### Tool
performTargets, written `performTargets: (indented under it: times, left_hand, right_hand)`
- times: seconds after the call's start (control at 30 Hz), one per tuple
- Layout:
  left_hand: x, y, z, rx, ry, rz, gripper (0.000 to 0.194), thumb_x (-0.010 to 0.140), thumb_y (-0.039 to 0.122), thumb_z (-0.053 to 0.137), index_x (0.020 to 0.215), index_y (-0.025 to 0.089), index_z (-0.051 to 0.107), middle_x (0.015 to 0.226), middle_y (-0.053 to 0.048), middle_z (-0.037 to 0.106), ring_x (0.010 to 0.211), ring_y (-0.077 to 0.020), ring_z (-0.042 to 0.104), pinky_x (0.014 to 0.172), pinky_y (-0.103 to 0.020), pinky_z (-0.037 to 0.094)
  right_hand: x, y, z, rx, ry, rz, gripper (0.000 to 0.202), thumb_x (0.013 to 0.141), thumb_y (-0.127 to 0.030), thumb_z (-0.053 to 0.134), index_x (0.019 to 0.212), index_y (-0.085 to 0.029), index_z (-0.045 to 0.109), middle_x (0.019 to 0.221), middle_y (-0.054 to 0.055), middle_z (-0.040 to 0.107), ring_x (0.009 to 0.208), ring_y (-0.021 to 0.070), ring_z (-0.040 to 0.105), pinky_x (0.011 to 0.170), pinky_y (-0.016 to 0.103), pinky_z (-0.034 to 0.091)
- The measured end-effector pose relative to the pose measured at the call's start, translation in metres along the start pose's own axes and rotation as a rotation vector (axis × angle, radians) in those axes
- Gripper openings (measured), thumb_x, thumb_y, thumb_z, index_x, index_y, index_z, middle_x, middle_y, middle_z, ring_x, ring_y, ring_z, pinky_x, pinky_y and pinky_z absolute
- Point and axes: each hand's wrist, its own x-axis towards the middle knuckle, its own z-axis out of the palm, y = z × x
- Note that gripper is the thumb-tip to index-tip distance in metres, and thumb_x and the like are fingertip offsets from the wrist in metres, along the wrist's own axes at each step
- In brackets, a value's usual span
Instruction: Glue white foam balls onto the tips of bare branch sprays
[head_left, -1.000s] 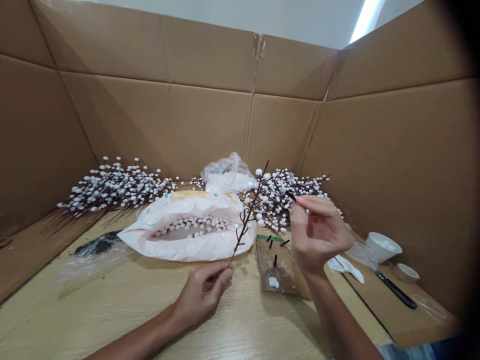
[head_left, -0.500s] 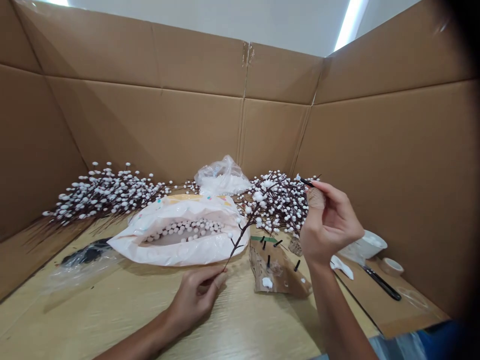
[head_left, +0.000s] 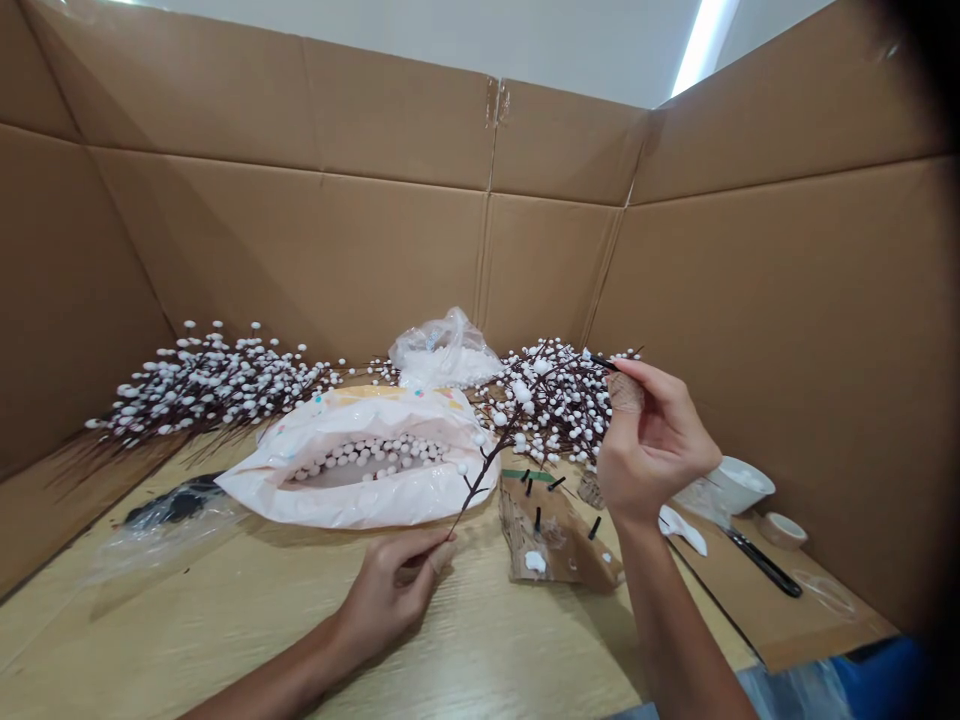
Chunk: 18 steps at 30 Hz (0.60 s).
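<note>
My left hand [head_left: 397, 585] pinches the bare lower end of a dark brown berry stem [head_left: 480, 480], which leans up and right with white balls on its twigs. Raised to the right, my right hand [head_left: 654, 440] is closed on a thin black stick [head_left: 602, 362] whose tip carries a dab of white. A piece of brown wrapping is around my right thumb [head_left: 625, 392]. Between the hands lies a cardboard block [head_left: 559, 560] with several black pegs standing in it and a white blob [head_left: 535, 562] on top.
A white plastic bag [head_left: 322, 505] of white balls lies behind my left hand. Berry-stem bundles [head_left: 225, 380] stand at the back, beside a clear bag [head_left: 446, 355]. On the right are a white bowl [head_left: 742, 485], a tape roll [head_left: 784, 530] and a black-handled cutter [head_left: 765, 565]. Cardboard walls [head_left: 390, 240] enclose the table.
My right hand has shifted slightly left with the black stick, bringing its white tip a little closer to the stem. My left hand stays nearly still on the berry stem.
</note>
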Motion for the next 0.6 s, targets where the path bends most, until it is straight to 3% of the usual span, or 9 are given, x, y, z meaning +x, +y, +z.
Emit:
performTargets:
  times: [0.4, 0.6]
  left_hand:
    - [0.0014, 0.0000, -0.0011, -0.003, 0.013, -0.001, 0.022, 0.085, 0.023, 0.058, 0.095, 0.014, 0.075, 0.089, -0.008, 0.077, 0.073, -0.0177, 0.073, 0.062, -0.020, 0.059]
    - [-0.0002, -0.0030, -0.0009, -0.001, 0.015, 0.004, 0.022, 0.085, 0.022, 0.058, 0.097, 0.014, 0.075, 0.091, -0.008, 0.077, 0.075, -0.0172, 0.073, 0.065, -0.020, 0.059]
  right_hand:
    - [0.0024, 0.0044, -0.0010, -0.038, -0.020, -0.008, 0.011, 0.082, -0.013, 0.061, 0.086, -0.020, 0.070, 0.081, 0.002, 0.068, 0.079, 0.0163, 0.066, 0.072, 0.034, 0.055]
    - [0.0029, 0.0043, -0.0016, 0.014, -0.018, 0.063, 0.010, 0.081, -0.014, 0.062, 0.086, -0.019, 0.070, 0.081, 0.002, 0.068, 0.076, 0.0149, 0.065, 0.070, 0.032, 0.053]
